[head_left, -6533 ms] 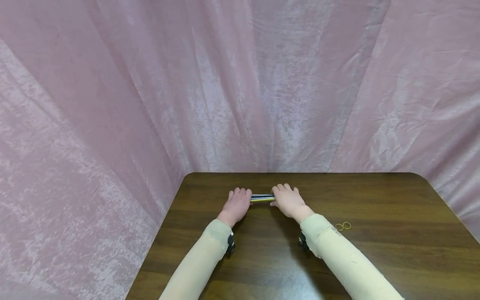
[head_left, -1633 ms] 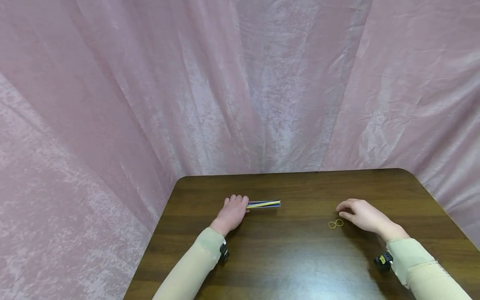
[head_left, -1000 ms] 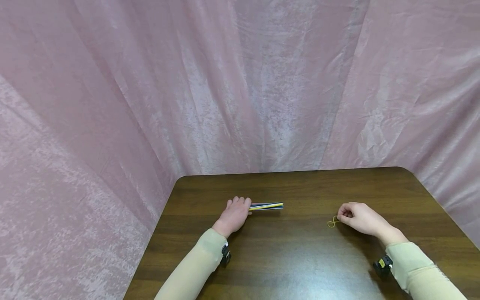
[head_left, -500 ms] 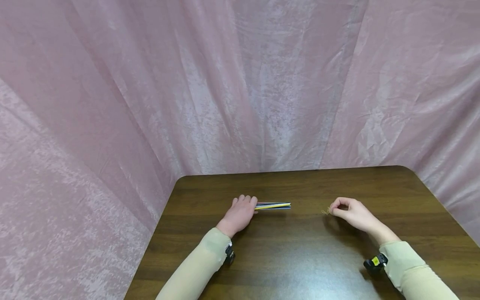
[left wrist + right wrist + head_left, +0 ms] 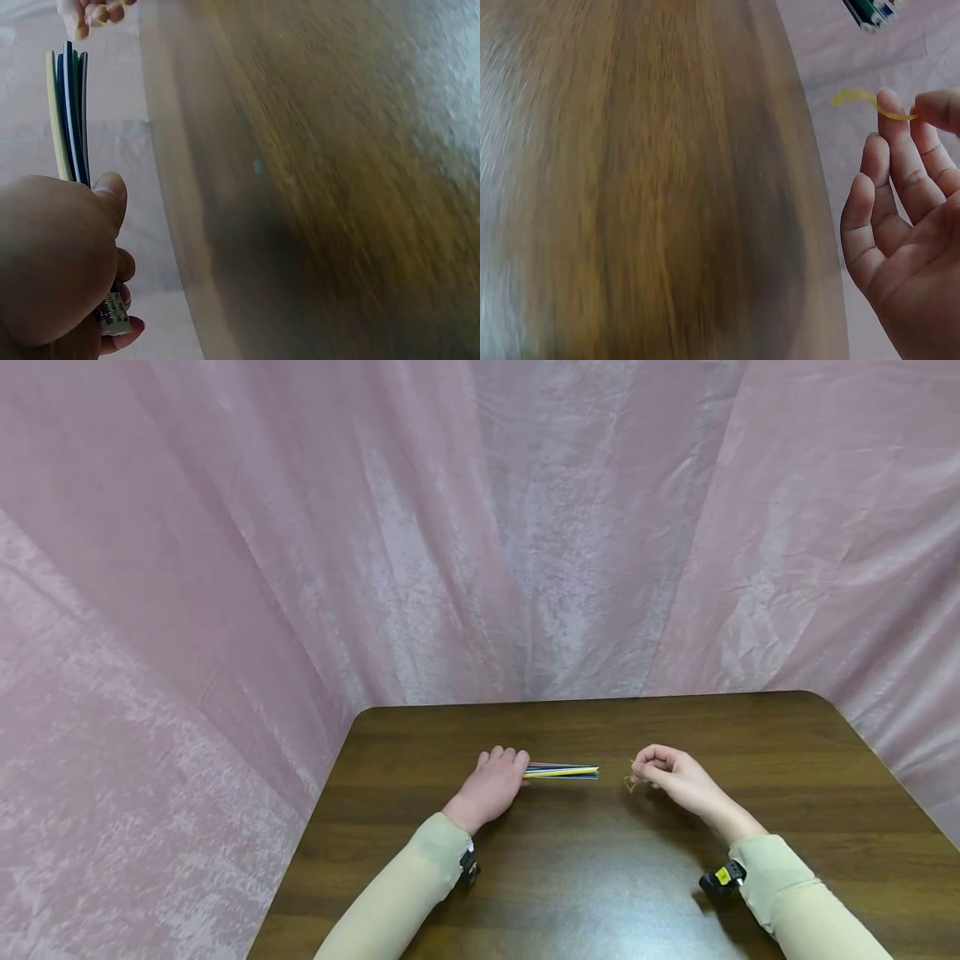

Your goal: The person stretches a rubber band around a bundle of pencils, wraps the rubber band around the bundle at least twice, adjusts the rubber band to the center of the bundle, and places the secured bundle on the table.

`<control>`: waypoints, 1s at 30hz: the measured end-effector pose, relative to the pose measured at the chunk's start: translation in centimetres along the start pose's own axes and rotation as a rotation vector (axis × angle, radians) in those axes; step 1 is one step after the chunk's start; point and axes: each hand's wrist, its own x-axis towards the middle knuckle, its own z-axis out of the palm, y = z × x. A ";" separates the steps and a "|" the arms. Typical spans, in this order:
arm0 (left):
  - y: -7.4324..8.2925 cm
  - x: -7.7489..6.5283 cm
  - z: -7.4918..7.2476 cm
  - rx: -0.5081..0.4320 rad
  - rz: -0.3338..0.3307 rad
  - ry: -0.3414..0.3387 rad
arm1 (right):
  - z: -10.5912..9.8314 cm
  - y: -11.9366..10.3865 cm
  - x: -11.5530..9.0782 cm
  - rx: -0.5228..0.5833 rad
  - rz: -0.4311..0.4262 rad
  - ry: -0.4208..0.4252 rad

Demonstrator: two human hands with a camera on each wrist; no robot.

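My left hand (image 5: pixel 495 783) grips a bundle of thin coloured rods (image 5: pixel 562 772) above the table, their free ends pointing right. In the left wrist view the rods (image 5: pixel 69 112) look yellow, white, blue, green and grey, bending slightly; below the fingers a pale printed end (image 5: pixel 114 315) sticks out. Most of the bundle's middle is hidden by the hand. Between thumb and forefinger my right hand (image 5: pixel 678 781) pinches a yellow rubber band (image 5: pixel 862 97), which dangles toward the bundle. A small gap separates the band from the rod ends.
Both hands are over a brown wooden table (image 5: pixel 600 877) with rounded far corners. Behind it hangs a pink velvet curtain (image 5: pixel 480 527). A small black camera (image 5: pixel 722 878) is strapped at the right wrist, another (image 5: pixel 468 866) at the left.
My right hand has gone from the bundle to the rubber band, picked it up off the table and brought it leftward. Lately the left hand has shifted right with the rods.
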 end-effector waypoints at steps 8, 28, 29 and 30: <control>0.7 0.3 -0.3 0.027 0.001 0.027 | 1.9 -0.8 1.0 0.013 -0.002 -0.015; 1.6 0.0 0.2 0.035 -0.088 0.073 | 4.5 -1.1 1.9 0.155 -0.066 -0.093; 1.6 0.0 0.3 0.039 -0.093 0.079 | 4.5 -1.2 1.9 0.157 -0.065 -0.097; 1.6 0.0 0.3 0.044 -0.099 0.081 | 4.5 -1.2 1.9 0.156 -0.066 -0.101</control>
